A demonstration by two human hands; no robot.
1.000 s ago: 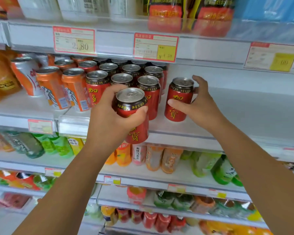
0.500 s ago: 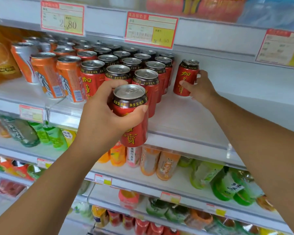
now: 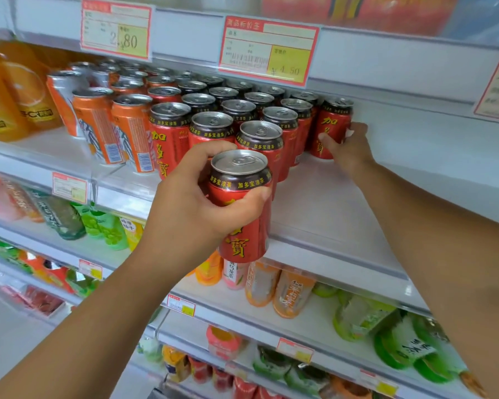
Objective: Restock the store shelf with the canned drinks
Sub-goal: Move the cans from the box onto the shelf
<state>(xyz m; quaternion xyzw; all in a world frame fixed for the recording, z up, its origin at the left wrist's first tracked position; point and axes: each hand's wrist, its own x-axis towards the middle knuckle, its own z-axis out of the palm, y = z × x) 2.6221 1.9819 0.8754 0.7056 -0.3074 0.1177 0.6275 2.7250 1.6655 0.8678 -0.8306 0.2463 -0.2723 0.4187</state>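
Note:
My left hand (image 3: 185, 208) grips a red canned drink (image 3: 244, 226) with yellow characters, upright, in front of the white shelf (image 3: 329, 214). My right hand (image 3: 347, 148) reaches deep into the shelf and holds a second red can (image 3: 333, 128), which stands at the right end of the back rows. Several matching red cans (image 3: 213, 131) fill the shelf in rows to the left of it.
Orange cans (image 3: 113, 125) and orange bottles (image 3: 15, 90) stand at the left of the same shelf. The shelf's right half is bare. Price tags (image 3: 268, 50) hang from the shelf above. Lower shelves hold green and orange bottles (image 3: 357, 318).
My right hand has pushed its can from the shelf front back to the rear rows. My left hand keeps its can in front of the shelf. The view has moved closer.

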